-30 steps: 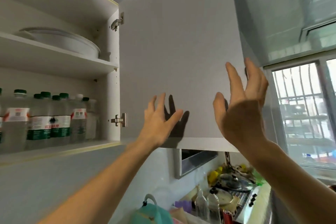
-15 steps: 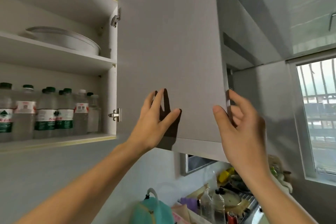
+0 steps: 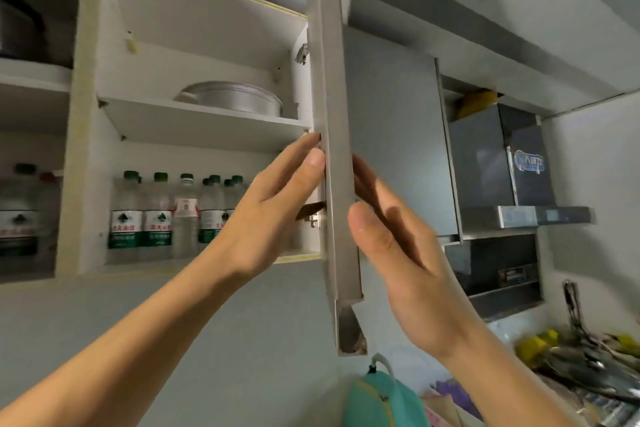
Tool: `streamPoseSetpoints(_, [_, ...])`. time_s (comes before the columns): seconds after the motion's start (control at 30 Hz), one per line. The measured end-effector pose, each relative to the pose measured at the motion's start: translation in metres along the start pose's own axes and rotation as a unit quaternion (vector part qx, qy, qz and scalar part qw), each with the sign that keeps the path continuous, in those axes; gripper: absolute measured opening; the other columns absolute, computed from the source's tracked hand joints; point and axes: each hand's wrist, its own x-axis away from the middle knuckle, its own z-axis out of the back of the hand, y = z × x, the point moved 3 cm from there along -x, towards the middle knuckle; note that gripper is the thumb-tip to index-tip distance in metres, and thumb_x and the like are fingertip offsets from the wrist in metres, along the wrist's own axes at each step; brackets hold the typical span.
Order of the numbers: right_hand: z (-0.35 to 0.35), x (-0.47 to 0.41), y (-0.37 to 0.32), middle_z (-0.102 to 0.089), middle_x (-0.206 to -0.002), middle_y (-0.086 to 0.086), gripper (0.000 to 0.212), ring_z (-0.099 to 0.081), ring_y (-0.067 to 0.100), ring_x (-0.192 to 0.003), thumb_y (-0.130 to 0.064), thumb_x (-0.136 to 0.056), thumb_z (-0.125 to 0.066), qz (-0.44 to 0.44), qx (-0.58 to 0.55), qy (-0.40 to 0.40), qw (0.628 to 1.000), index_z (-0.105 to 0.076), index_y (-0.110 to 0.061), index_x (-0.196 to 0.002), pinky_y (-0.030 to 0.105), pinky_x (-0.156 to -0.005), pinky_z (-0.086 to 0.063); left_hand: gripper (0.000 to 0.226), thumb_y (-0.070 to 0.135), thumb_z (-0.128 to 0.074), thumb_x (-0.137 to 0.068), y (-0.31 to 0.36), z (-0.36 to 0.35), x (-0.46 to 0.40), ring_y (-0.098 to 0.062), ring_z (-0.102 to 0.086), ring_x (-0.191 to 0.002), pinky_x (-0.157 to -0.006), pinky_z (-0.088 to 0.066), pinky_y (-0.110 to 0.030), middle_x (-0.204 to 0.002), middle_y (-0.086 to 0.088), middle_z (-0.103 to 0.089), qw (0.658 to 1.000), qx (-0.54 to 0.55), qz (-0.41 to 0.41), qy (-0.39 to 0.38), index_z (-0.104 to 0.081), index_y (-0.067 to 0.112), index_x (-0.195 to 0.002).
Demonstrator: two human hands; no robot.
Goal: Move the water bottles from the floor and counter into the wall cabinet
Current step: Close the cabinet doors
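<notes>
The wall cabinet (image 3: 194, 45) stands open, its door (image 3: 334, 149) swung out so that it shows edge-on in the middle of the view. The left hand (image 3: 266, 215) lies against the door's inner side, fingers straight, the fingertips (image 3: 313, 159) touching the door's edge. The right hand (image 3: 401, 250) is on the outer side, its thumb at the door's front edge and its fingers stretched flat along the outer face; neither hand curls round anything.

The water bottles (image 3: 169, 215) stand upright in a close row on the cabinet's lower shelf (image 3: 294, 257), from its left side toward the middle, most with green caps and green-and-white labels, one with a red-and-white label. The left hand hides the right end of the row. On the upper shelf (image 3: 207, 121) a round metal pan (image 3: 235, 99) sits near the right wall. In the next compartment to the left, more bottles (image 3: 20, 218) show, blurred.

To the right of the door hangs a dark range hood (image 3: 502, 163). At the lower right, cluttered kitchenware (image 3: 581, 364) lies on the worktop, and a teal object (image 3: 377, 402) sits at the bottom edge.
</notes>
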Motion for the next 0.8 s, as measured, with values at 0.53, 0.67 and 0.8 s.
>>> streamPoseSetpoints(0.53, [-0.192,-0.071,0.076,-0.021,-0.162,-0.019,0.055,-0.014,-0.005,-0.150,-0.030,-0.102,-0.054,0.022,0.156,0.045,0.986,-0.032,-0.063,-0.139,-0.005,-0.104,-0.017,0.087,0.016,-0.061,-0.101,-0.019,0.190,0.089,-0.007,-0.059,-0.127,-0.108,-0.046,-0.027,-0.136,0.017,-0.063,0.979,-0.190,0.015,0.071,-0.003,0.046,-0.159])
streamPoseSetpoints(0.67, [-0.217,-0.084,0.110,-0.014,-0.167,-0.015,0.059,-0.006,-0.001,-0.152,-0.034,-0.102,-0.057,0.021,0.214,0.039,0.976,-0.029,-0.051,-0.151,0.009,-0.114,-0.014,0.086,0.015,-0.057,-0.102,-0.046,0.217,0.100,0.009,-0.052,-0.127,-0.106,-0.045,-0.024,-0.139,0.031,-0.056,0.966,-0.229,0.042,0.112,-0.002,0.048,-0.158])
streamPoseSetpoints(0.8, [-0.227,-0.101,0.142,-0.005,-0.169,-0.010,0.065,0.000,0.006,-0.154,-0.036,-0.101,-0.059,0.002,0.245,0.022,0.969,-0.028,-0.040,-0.158,0.030,-0.123,-0.018,0.087,0.015,-0.061,-0.100,-0.075,0.238,0.099,0.033,-0.046,-0.107,-0.080,-0.036,0.006,-0.116,0.059,-0.047,0.951,-0.248,0.081,0.164,-0.003,0.038,-0.161])
